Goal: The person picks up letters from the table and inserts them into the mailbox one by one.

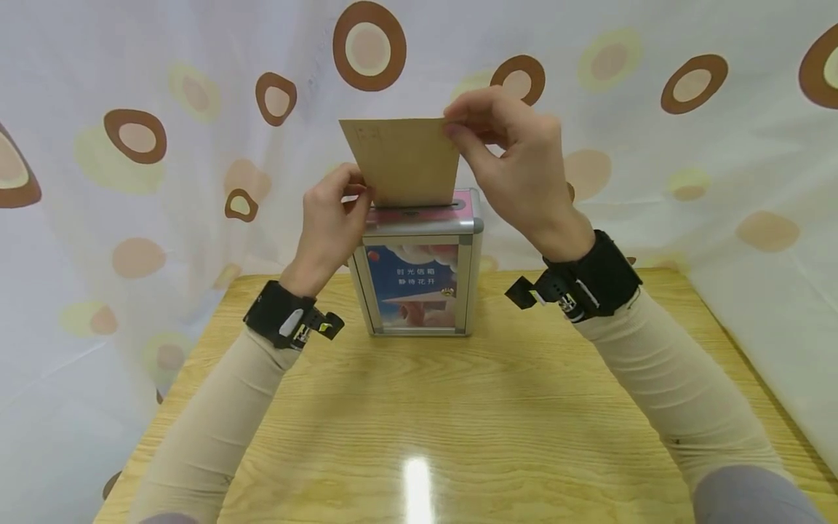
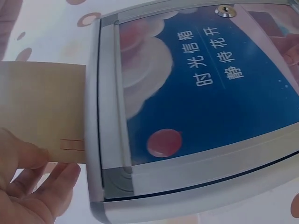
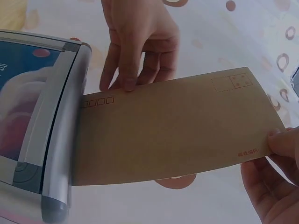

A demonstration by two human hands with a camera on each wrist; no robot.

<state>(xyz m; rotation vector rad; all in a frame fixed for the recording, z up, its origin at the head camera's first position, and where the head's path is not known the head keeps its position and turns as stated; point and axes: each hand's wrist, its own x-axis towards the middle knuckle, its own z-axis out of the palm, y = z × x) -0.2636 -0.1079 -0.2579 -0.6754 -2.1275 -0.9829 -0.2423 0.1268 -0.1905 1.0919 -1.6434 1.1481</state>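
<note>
A brown paper envelope stands upright over a letter box, its lower end at the slot in the pink top. How far it reaches inside is hidden. With thumb and fingers, my left hand pinches the envelope's left edge low down, close to the box. My right hand pinches its upper right corner, thumb on the near side. In the right wrist view, the envelope bears red printed boxes and bends slightly between the hands.
The box has a silver frame, a blue poster front with white characters, and a small lock. It stands on a wood-grain table near the back edge. A patterned white curtain hangs behind and at both sides.
</note>
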